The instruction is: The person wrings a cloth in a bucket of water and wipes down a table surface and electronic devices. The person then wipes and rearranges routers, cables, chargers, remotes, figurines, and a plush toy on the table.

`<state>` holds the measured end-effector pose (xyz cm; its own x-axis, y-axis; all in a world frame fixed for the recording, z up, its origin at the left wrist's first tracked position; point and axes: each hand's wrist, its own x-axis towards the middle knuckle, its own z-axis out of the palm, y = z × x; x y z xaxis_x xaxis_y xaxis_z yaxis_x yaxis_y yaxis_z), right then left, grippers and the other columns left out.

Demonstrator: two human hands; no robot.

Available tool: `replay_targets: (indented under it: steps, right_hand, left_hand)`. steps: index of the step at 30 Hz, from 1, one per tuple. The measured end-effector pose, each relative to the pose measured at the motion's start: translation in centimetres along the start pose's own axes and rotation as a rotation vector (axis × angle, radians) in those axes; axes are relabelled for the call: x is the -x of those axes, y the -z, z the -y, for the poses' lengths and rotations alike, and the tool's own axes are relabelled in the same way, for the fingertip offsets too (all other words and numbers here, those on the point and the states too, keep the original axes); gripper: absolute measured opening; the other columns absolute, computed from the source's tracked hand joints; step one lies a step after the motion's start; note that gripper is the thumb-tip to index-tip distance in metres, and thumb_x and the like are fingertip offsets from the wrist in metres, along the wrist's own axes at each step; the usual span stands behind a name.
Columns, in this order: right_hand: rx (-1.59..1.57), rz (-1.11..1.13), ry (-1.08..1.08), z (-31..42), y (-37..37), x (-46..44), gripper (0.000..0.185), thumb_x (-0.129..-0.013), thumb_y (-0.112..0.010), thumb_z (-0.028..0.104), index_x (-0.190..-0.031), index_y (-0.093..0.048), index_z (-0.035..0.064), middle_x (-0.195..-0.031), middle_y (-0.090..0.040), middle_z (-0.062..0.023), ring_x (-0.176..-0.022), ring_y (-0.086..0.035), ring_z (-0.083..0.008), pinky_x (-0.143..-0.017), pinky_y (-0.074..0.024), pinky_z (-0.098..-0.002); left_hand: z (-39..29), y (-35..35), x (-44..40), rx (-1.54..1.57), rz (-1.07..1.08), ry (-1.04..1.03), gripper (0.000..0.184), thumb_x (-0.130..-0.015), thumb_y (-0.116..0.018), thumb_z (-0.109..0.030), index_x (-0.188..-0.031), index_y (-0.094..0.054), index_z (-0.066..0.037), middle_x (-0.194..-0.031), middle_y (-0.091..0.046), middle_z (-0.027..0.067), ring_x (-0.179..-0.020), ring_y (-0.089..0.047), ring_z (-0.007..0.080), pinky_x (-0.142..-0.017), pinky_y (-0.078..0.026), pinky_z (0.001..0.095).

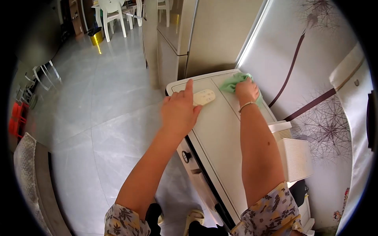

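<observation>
My left hand (177,112) is at the left edge of the white cabinet top (216,126), closed around the near end of a cream remote control (204,96). Its index finger points away from me, and the thumb lies along the remote's lower edge. Buttons show on the remote's upper face; its other end is hidden behind the hand. Farther right, my right hand (247,91) presses a crumpled green cloth (232,82) onto the far right corner of the top. The fingers are bunched over the cloth, and a bracelet circles that wrist.
A ribbed white box (296,159) stands beside my right forearm. Behind the cabinet rises a beige refrigerator (220,35). The wall (271,63) with flower patterns borders the right side. Grey floor tiles (114,129) lie left, with a gold bin (95,36) and white chair (113,15) farther off.
</observation>
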<state>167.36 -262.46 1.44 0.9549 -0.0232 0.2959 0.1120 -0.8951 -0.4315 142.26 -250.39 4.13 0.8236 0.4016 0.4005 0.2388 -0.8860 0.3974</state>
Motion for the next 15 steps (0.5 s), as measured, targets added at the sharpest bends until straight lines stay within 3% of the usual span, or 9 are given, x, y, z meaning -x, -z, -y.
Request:
replay_targets:
  steps: [2,5,7,8,9,12,13,15]
  right_hand:
    - [0.007,0.109,0.033,1.0,-0.7,-0.3,0.048,-0.092,-0.044,0.035,-0.132,-0.053,0.0103,-0.142,-0.046,-0.0143,-0.135,-0.034,-0.0313,-0.112,-0.0225,-0.0448]
    - [0.03,-0.036,0.206,3.1,-2.3,0.5,0.055,-0.09,-0.046,0.046,-0.13,-0.054,0.0095,-0.138,-0.05,-0.0122,-0.131,-0.041,-0.0306,-0.11,-0.0282,-0.0441]
    - [-0.035,0.172,0.527,4.5,-2.1,0.7,0.059,-0.089,-0.047,0.051,-0.125,-0.058,0.0067,-0.132,-0.055,-0.0143,-0.125,-0.047,-0.0311,-0.107,-0.0345,-0.0425]
    - [-0.092,0.262,0.654,5.5,-2.2,1.0,0.056,-0.089,-0.047,0.05,-0.119,-0.061,0.0049,-0.127,-0.058,-0.0149,-0.121,-0.05,-0.0326,-0.104,-0.0388,-0.042]
    - [-0.112,0.314,0.682,6.9,-1.3,2.8,0.054,-0.089,-0.047,0.048,-0.118,-0.062,0.0047,-0.129,-0.057,-0.0146,-0.124,-0.048,-0.0326,-0.106,-0.0367,-0.0418]
    - [-0.124,0.278,0.85,8.3,-2.5,5.6,0.05,-0.092,-0.045,0.039,-0.128,-0.057,0.0054,-0.138,-0.052,-0.0134,-0.133,-0.042,-0.0323,-0.111,-0.032,-0.0416]
    - [-0.137,0.273,0.841,8.5,-2.6,6.9,0.05,-0.092,-0.045,0.039,-0.128,-0.057,0.0054,-0.138,-0.052,-0.0134,-0.133,-0.042,-0.0323,-0.111,-0.032,-0.0416]
    - [-0.242,0.309,0.957,8.4,-2.3,9.8,0.047,-0.094,-0.045,0.034,-0.13,-0.055,0.0062,-0.141,-0.05,-0.0133,-0.134,-0.041,-0.0314,-0.112,-0.0305,-0.0426]
  left_hand:
    - [0.4,0.0,0.3,-0.016,-0.01,-0.028,0.08,-0.082,-0.071,-0.029,-0.146,-0.031,-0.004,-0.106,-0.065,0.0114,-0.097,-0.06,0.0287,-0.085,-0.047,0.0418]
    - [0.9,0.4,1.0,-0.019,-0.028,-0.026,0.081,-0.079,-0.074,-0.026,-0.146,-0.033,-0.005,-0.104,-0.066,0.0099,-0.095,-0.061,0.0274,-0.08,-0.049,0.0384]
    - [1.2,0.7,1.7,-0.016,-0.024,-0.006,0.082,-0.078,-0.075,-0.025,-0.145,-0.034,-0.004,-0.103,-0.066,0.0095,-0.094,-0.061,0.0273,-0.078,-0.051,0.0375]
    - [1.6,1.1,2.1,-0.008,-0.046,0.033,0.082,-0.077,-0.076,-0.024,-0.144,-0.035,-0.003,-0.1,-0.067,0.0091,-0.09,-0.063,0.0276,-0.077,-0.051,0.0369]
    - [2.0,1.7,2.5,-0.003,-0.07,0.07,0.083,-0.076,-0.077,-0.023,-0.144,-0.035,-0.002,-0.098,-0.068,0.0088,-0.086,-0.064,0.028,-0.076,-0.052,0.0363]
    - [5.1,2.2,3.9,0.058,-0.235,0.068,0.088,-0.075,-0.077,-0.026,-0.144,-0.031,0.003,-0.087,-0.066,0.0083,-0.077,-0.064,0.0261,-0.069,-0.052,0.0374]
    - [4.5,3.2,3.8,0.14,-0.281,0.173,0.084,-0.076,-0.076,-0.024,-0.142,-0.033,0.003,-0.086,-0.068,0.0079,-0.076,-0.066,0.0264,-0.067,-0.052,0.0374]
    - [4.5,4.1,2.9,0.156,-0.295,0.188,0.082,-0.077,-0.075,-0.025,-0.142,-0.033,0.003,-0.086,-0.069,0.008,-0.074,-0.066,0.0268,-0.066,-0.052,0.0375]
